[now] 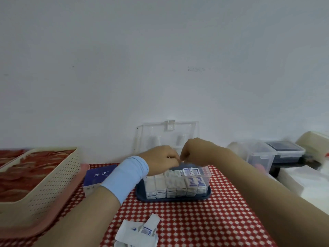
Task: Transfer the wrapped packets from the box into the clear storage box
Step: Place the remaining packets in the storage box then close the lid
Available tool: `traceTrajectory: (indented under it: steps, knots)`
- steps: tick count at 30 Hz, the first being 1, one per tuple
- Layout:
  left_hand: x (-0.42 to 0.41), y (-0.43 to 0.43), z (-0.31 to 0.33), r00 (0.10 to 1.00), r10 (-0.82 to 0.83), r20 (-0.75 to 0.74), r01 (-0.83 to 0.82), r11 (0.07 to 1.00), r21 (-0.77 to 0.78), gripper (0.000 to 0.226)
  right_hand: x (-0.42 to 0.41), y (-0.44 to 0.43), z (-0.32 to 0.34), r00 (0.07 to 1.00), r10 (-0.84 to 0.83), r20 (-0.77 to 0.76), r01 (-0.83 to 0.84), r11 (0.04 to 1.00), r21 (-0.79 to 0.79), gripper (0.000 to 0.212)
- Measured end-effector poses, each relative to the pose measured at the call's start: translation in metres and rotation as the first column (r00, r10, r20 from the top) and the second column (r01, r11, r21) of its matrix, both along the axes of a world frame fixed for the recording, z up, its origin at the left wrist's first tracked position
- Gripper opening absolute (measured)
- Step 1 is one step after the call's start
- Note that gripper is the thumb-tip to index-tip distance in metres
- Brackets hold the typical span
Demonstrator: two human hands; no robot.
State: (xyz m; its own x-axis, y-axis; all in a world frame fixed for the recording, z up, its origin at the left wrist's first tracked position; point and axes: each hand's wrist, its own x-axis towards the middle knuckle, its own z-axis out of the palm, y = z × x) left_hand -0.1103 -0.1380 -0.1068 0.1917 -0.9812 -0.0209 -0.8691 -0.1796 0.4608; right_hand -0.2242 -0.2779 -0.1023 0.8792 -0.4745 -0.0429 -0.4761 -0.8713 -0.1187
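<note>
The clear storage box [207, 172] sits on a dark blue base on the red checked cloth, its clear lid [167, 134] standing open against the wall. White and blue wrapped packets [175, 183] stand upright in rows inside it. My left hand [160, 160], with a light blue wrist sleeve, and my right hand [195, 150] are both over the back of the box, fingers curled together and touching. What the fingers pinch is hidden. A blue cardboard box [98, 175] lies to the left. Loose packets [138, 232] lie on the cloth in front.
A cream perforated basket [53, 184] on a pink tray [44, 223] stands at the left. Clear lidded containers [267, 155] and white items crowd the right side. The white wall runs close behind the table.
</note>
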Motion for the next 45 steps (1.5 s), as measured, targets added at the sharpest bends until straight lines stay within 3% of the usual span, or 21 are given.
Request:
traceTrajectory:
  steps: [3,6,9,12,15,18,21,23,27,32,36,41,45]
  knots:
    - [0.005,0.029,0.016,0.998,0.062,0.007,-0.06,0.986,-0.158,0.022,-0.01,0.017,0.023,0.97,0.018,0.242,-0.039,0.996,0.082,0.018]
    - [0.004,0.061,0.019,0.992,0.123,-0.031,-0.127,0.97,-0.206,0.027,-0.018,0.053,0.034,0.949,0.078,0.305,-0.143,0.969,0.2,0.017]
    - [-0.002,0.091,0.009,0.988,0.142,-0.066,-0.148,0.983,-0.104,0.028,-0.02,0.089,0.023,0.971,0.186,0.152,-0.223,0.934,0.281,0.017]
    - [0.001,0.112,-0.017,0.991,0.137,0.006,-0.137,0.989,0.046,0.026,-0.014,0.116,-0.006,0.963,0.269,-0.027,-0.253,0.931,0.263,0.024]
    - [0.008,0.128,-0.041,0.987,0.136,0.088,-0.149,0.976,0.159,0.028,-0.01,0.133,-0.035,0.948,0.284,-0.143,-0.249,0.942,0.226,0.048]
    - [0.009,0.14,-0.057,0.989,0.117,0.09,-0.136,0.959,0.247,0.045,-0.008,0.144,-0.05,0.932,0.298,-0.207,-0.243,0.936,0.253,0.067]
    - [0.008,0.141,-0.068,0.989,0.138,0.06,-0.149,0.948,0.281,0.062,-0.008,0.147,-0.054,0.944,0.245,-0.221,-0.188,0.95,0.251,0.06]
    - [0.01,0.141,-0.071,0.99,0.138,0.042,-0.144,0.948,0.284,0.055,-0.01,0.148,-0.054,0.951,0.225,-0.213,-0.166,0.951,0.263,0.05]
    - [0.017,0.145,-0.07,0.987,0.16,-0.034,-0.15,0.969,0.198,0.022,-0.013,0.141,-0.054,0.976,0.171,-0.137,-0.129,0.955,0.268,0.035]
    - [0.02,0.145,-0.075,0.971,0.223,-0.089,-0.213,0.971,0.112,0.006,-0.01,0.133,-0.063,0.996,0.079,0.049,-0.09,0.949,0.303,0.018]
    - [0.019,0.142,-0.077,0.959,0.266,-0.1,-0.261,0.963,0.06,0.003,-0.013,0.128,-0.06,0.989,-0.003,0.15,-0.064,0.896,0.439,0.02]
    - [0.021,0.145,-0.071,0.965,0.251,-0.073,-0.245,0.966,0.079,0.018,-0.019,0.122,-0.053,0.98,-0.049,0.193,-0.032,0.916,0.399,0.021]
    - [0.028,0.15,-0.065,0.953,0.302,-0.028,-0.301,0.953,0.031,0.02,-0.026,0.12,-0.037,0.926,-0.137,0.351,-0.032,0.9,0.436,0.016]
